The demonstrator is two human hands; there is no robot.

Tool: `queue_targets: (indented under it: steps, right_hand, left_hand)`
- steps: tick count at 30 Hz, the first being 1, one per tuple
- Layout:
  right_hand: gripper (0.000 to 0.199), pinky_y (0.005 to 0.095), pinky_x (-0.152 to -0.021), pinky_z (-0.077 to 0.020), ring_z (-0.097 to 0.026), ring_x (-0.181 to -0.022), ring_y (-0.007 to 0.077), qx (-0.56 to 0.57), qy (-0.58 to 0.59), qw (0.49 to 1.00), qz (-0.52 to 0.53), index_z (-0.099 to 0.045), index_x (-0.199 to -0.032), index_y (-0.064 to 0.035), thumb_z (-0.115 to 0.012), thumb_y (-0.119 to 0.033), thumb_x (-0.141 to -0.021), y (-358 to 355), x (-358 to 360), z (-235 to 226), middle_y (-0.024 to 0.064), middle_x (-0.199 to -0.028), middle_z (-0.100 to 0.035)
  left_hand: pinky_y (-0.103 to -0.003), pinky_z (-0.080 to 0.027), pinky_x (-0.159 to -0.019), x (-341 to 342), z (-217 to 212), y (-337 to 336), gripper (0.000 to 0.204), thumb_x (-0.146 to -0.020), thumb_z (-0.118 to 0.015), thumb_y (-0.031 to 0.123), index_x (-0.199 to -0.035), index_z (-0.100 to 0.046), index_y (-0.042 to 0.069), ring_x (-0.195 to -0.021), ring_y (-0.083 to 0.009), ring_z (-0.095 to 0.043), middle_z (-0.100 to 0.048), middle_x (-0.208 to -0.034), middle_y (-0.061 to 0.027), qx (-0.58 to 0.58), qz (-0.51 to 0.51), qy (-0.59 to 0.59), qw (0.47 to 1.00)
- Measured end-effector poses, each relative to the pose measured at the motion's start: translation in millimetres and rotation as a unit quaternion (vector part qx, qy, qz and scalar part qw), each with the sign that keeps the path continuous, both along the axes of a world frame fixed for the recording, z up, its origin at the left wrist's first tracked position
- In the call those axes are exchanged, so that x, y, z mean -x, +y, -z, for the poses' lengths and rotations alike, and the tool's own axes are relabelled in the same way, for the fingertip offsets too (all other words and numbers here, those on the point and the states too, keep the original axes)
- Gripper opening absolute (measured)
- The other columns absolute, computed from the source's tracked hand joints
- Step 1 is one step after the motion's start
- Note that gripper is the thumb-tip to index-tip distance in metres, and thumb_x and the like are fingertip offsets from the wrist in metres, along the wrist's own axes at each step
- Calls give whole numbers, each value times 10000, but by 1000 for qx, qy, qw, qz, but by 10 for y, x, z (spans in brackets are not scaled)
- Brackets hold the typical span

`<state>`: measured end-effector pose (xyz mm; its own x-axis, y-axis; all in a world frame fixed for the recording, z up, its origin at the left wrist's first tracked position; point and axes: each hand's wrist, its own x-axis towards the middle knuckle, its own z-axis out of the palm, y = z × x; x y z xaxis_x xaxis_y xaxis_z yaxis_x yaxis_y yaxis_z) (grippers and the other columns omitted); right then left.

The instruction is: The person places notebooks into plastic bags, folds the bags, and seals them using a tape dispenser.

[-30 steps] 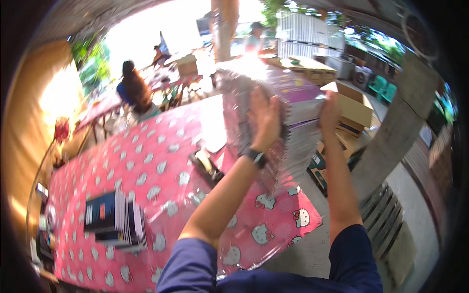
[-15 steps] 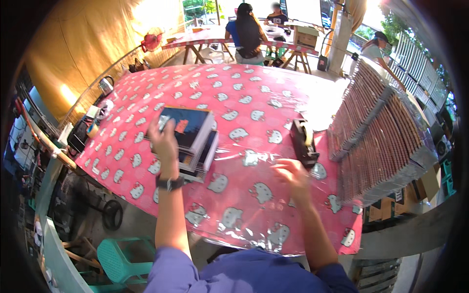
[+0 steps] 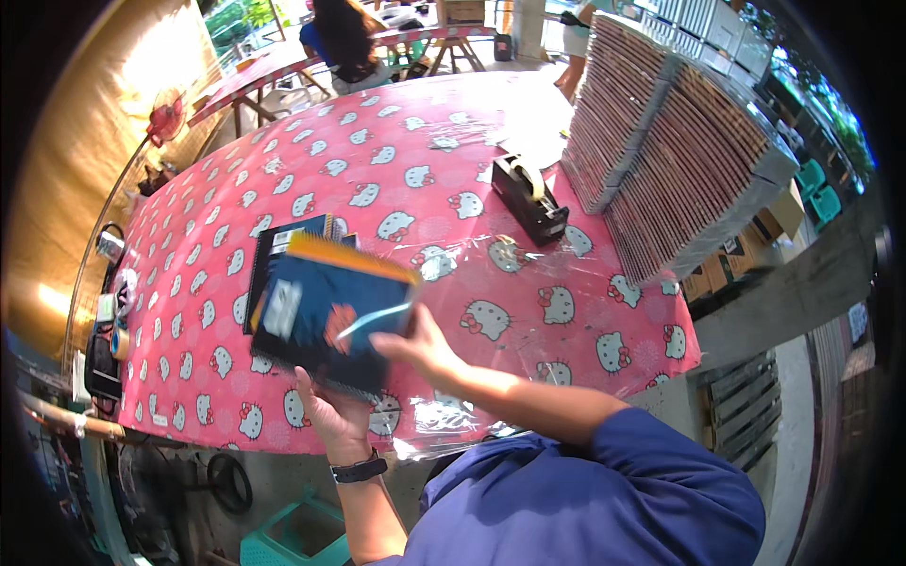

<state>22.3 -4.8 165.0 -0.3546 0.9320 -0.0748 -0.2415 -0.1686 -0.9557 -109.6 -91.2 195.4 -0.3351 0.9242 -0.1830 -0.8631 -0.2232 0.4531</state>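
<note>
A small stack of dark blue spiral notebooks (image 3: 316, 316) is lifted toward me, tilted, with an orange-yellow edge at its far side. My left hand (image 3: 335, 415) holds it from below at the near edge; the fingers are partly hidden beneath. Against the right edge, my right hand (image 3: 420, 349) grips with the thumb lying on top of the cover. Just behind the held stack, another dark spiral notebook (image 3: 272, 250) with a white label lies on the pink patterned table cover (image 3: 491, 283). Beyond my right hand sits a black tape dispenser (image 3: 531, 203).
Tall rows of spiral-bound books (image 3: 684, 156) in clear wrap stand at the table's right. A tan tape roll (image 3: 120, 343) and a black case (image 3: 103, 363) line the left edge. A green stool (image 3: 297, 538) is below. People are at the far side.
My view has shifted. My left hand has gone from the top of the notebook pile to under a lifted part of it. The right hand has come over from the bare cover to grip its edge.
</note>
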Motion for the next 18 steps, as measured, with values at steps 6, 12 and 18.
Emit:
queue_targets:
  steps: [6, 12, 18]
  right_hand:
    - [995, 348, -1021, -314, -372, -1249, 174, 10, 126, 960, -249, -302, -1377, -28, -802, -408, -605, -14, -1884, 68, 91, -1331, -411]
    - [933, 352, -1042, -300, -407, -1209, 190, -55, -57, 988, -131, -325, -1349, -68, -836, -73, -568, -52, -2292, 31, 95, -1252, -460]
    - [968, 331, -983, -376, -458, -1127, 162, -112, -107, 984, -92, -291, -1339, -62, -851, -86, -551, 98, -2425, 737, 46, -1204, -494]
  left_hand:
    - [-407, -447, -943, -479, 573, -141, 452, -788, -623, 160, -1185, -483, -6, -1025, -287, -574, -592, -1091, -113, -36, 70, 107, 991]
    - [-308, -495, -829, -855, 1042, 151, 665, -616, -778, 31, -1193, -448, 17, -984, -185, -574, -573, -1076, -107, 2, 241, 483, 842]
    - [-320, -518, -784, -1418, 1111, 381, 644, -626, -810, 70, -1176, -480, 7, -929, -173, -604, -593, -1062, -109, -83, 104, 684, 717]
